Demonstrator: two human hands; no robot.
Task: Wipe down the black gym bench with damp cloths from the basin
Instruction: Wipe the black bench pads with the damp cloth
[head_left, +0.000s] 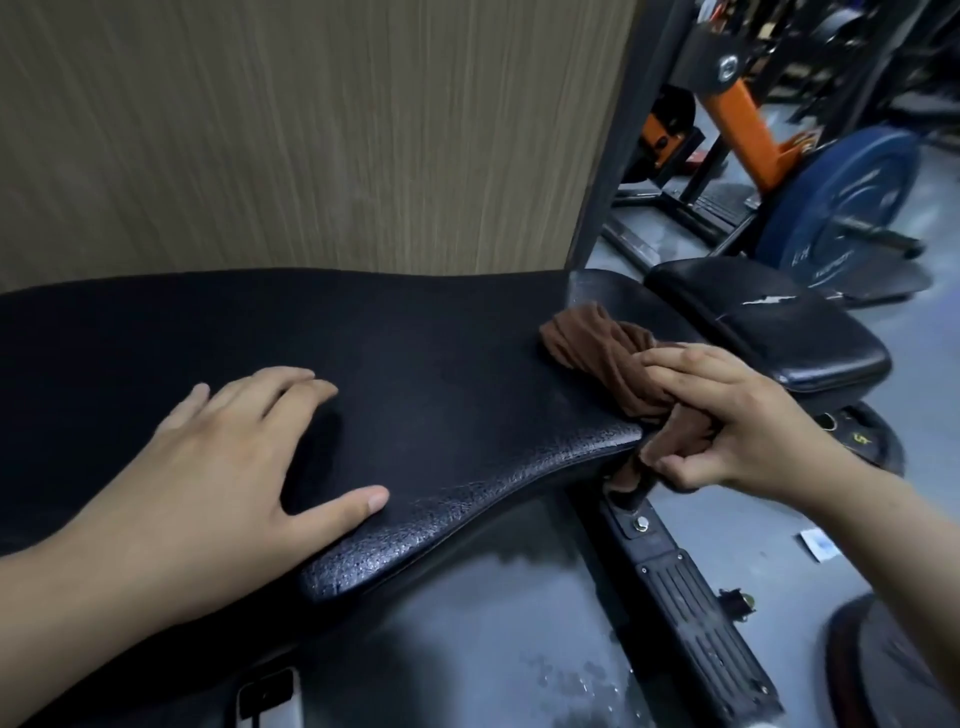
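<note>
The black gym bench stretches across the middle of the view, its textured pad edge toward me. My left hand lies flat on the pad with fingers spread. My right hand grips a bunched brown cloth at the pad's right end, fingers on top and thumb under the edge, with part of the cloth hanging below. The basin is not in view.
A wood-grain panel stands behind the bench. A second black seat pad sits to the right. A blue weight plate and orange rack stand at the back right. The bench's metal base rail runs along the wet grey floor.
</note>
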